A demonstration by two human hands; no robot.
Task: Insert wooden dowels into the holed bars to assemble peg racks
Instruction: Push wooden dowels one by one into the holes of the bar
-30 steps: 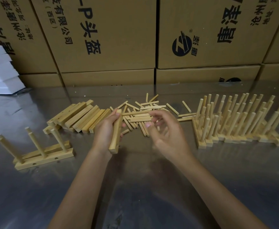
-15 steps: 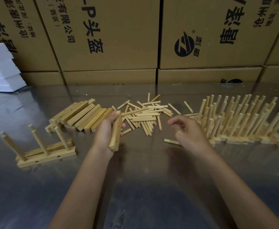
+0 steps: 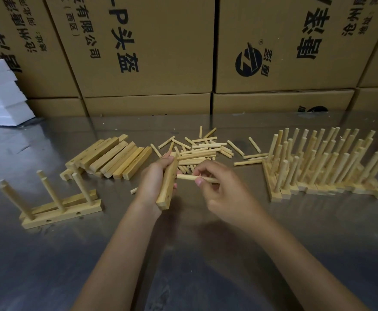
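My left hand (image 3: 155, 180) is wrapped round a bar (image 3: 168, 182), tipped on end with its holed face turned right so I can see where I'm aiming. My right hand (image 3: 222, 187) pinches a dowel (image 3: 194, 178) between thumb and fingers, level, its tip right at the bar's side near a hole; whether it's entered yet I can't tell. I'd say this is the first peg for this bar, since no other stands in it. Both hover just above the worktop (image 3: 183, 254), close in, so I can push straight. Off left sits a rack (image 3: 58, 207) with three pegs up. Beyond my hands lies the loose dowel pile (image 3: 201, 149), easy reach; blank bars (image 3: 116, 158) stacked left of it, finished racks (image 3: 327, 167) crowded right. Boxes (image 3: 152, 46) wall the back.
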